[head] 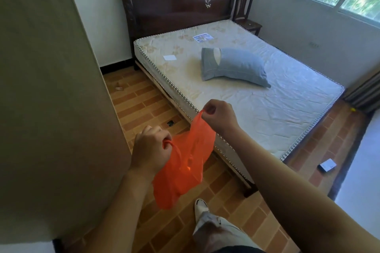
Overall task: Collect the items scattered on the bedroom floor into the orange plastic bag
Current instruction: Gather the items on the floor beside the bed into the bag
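An orange plastic bag (183, 162) hangs stretched between both hands above the floor. My left hand (150, 149) grips one handle at the lower left, and my right hand (219, 116) pinches the other handle higher up. On the tiled floor lie a small dark item (170, 123) beside the bed frame, a small brownish scrap (118, 87) near the wall, a small blue-and-white box (328, 164) past the foot of the bed, and a yellow item (353, 109) by the curtain.
A bed with a bare mattress (267, 109) fills the room's middle, with a blue pillow (234, 65) and a white card (169, 57) on it. A tall cabinet side (51, 98) stands at left. A wooden chair (246, 14) sits by the headboard. My shoe (201, 207) is below.
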`<move>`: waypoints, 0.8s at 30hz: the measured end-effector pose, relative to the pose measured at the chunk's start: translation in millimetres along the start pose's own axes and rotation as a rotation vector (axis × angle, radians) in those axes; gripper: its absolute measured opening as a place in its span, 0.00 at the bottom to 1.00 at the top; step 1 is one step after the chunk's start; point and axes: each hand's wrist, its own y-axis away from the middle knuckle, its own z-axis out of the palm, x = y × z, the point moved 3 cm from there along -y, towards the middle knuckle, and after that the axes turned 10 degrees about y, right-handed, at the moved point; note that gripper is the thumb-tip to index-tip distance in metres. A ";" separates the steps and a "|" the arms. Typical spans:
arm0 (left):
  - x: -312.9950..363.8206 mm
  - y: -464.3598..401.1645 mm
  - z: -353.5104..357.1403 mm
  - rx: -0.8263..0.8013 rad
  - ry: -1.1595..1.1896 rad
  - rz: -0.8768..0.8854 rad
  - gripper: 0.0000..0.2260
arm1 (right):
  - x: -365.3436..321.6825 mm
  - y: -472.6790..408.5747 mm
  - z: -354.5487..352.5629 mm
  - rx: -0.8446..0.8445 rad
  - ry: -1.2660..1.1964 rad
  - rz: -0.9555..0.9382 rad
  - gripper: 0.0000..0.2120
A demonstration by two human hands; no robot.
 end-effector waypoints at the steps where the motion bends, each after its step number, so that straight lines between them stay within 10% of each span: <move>1: -0.3 -9.8 4.3 0.004 -0.006 -0.006 0.05 | 4.9 -11.3 1.8 -0.002 -0.010 -0.006 0.04; 24: -15.6 -214.0 94.3 -0.009 -0.154 -0.258 0.03 | 104.7 -278.5 44.0 -0.152 -0.165 -0.085 0.04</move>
